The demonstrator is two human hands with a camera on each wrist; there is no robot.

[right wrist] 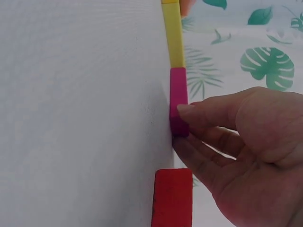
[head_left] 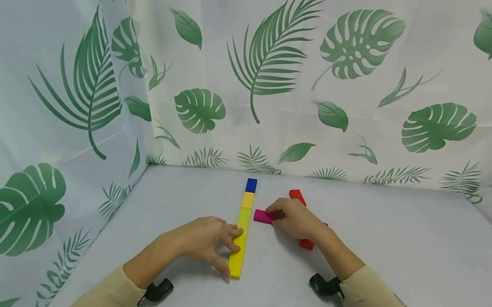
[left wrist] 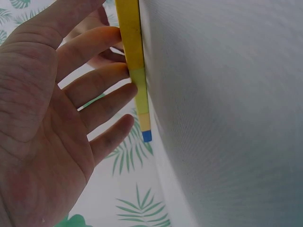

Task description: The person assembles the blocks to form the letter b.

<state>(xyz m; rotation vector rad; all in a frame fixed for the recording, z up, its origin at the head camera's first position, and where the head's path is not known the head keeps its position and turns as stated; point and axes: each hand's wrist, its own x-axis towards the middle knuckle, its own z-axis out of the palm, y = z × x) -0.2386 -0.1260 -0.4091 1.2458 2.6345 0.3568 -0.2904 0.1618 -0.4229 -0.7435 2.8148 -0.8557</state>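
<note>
A row of flat blocks runs away from me in the head view: long yellow blocks [head_left: 243,220], a lighter yellow block [head_left: 248,200] and a blue block [head_left: 251,185] at the far end. My left hand [head_left: 205,238] lies along the left side of the yellow part, its fairly straight fingers touching it and the thumb by the near end. To the right of the row, my right hand [head_left: 298,219] pinches a magenta block [right wrist: 179,90] between thumb and fingers. In the head view this block [head_left: 262,216] lies crosswise, with a narrow gap between it and the row.
Beyond and below the right hand, red pieces [head_left: 298,196] show, partly hidden by it. A purple bit [head_left: 325,224] peeks out beside the wrist. The pale tabletop [head_left: 422,257] meets a leaf-patterned curtain [head_left: 275,141] at the back and left.
</note>
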